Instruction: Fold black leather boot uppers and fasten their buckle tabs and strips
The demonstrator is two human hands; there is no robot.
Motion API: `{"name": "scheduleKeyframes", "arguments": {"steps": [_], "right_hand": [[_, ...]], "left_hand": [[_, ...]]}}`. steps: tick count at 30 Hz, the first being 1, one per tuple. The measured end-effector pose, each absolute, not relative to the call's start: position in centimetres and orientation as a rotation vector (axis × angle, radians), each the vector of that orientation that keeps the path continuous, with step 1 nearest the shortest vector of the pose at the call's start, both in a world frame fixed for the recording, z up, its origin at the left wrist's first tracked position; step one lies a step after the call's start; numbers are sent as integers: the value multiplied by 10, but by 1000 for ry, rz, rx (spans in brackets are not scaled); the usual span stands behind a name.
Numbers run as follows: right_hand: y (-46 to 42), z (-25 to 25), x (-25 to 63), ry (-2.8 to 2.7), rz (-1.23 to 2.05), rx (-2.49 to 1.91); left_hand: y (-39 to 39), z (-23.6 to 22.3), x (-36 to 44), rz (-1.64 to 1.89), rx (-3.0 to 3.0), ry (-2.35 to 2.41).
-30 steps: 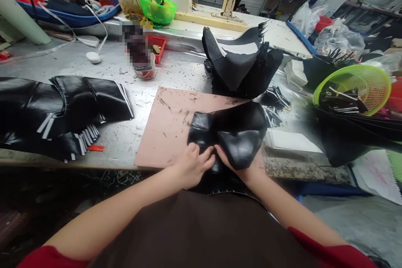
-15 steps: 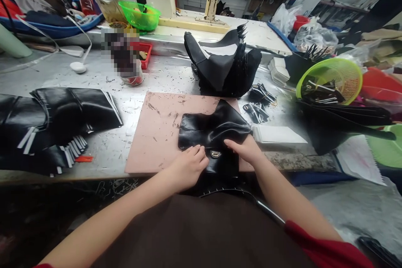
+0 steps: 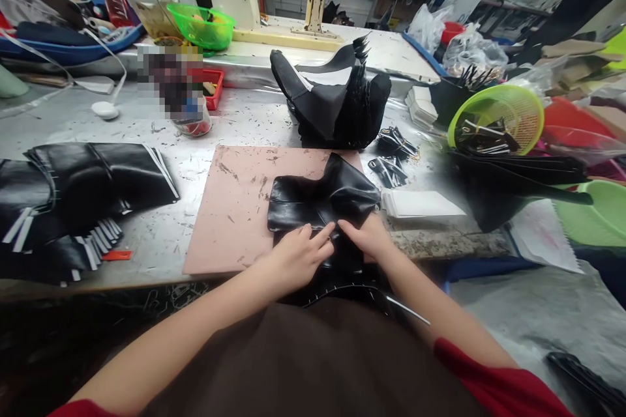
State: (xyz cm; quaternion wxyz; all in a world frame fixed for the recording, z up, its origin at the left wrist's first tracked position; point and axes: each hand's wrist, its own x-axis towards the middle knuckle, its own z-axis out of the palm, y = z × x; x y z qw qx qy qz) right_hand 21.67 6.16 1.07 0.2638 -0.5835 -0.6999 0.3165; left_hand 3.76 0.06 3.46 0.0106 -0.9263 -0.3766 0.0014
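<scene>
A glossy black leather piece (image 3: pixel 298 205), folded and seamed, lies over the pinkish board (image 3: pixel 220 215), and its lower part hangs toward my lap. My left hand (image 3: pixel 304 254) rests on the leather along the folded edge, fingers stretched out and slightly apart. Opposite it, my right hand (image 3: pixel 364 234) has its thumb on top of the leather and its other fingers tucked underneath. The thumb and the left fingertips nearly meet. A row of small pale marks runs along the curved leather edge by my apron (image 3: pixel 317 358).
Stacked black leather pieces (image 3: pixel 107 172) with white strips lie left. Behind the board sits a pile of black pieces (image 3: pixel 337 104). White cards (image 3: pixel 420 204), bundled black straps (image 3: pixel 388 169) and a tilted yellow-green basket (image 3: pixel 528 117) are on the right.
My left fingers have stretched out and now cover the small metal fitting seen earlier. My right hand has moved inward, closer to the left. The whole view has shifted slightly.
</scene>
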Motion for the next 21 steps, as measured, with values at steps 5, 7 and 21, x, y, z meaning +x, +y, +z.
{"name": "scheduleKeyframes", "arguments": {"steps": [5, 7, 21], "right_hand": [[69, 22, 227, -1813, 1073, -1509], [74, 26, 234, -1867, 1035, -1499], [82, 18, 251, -1878, 1306, -1472]], "left_hand": [[11, 37, 45, 96, -2926, -1208], [13, 35, 47, 43, -2955, -1178], [22, 47, 60, 224, -3000, -1204]]}}
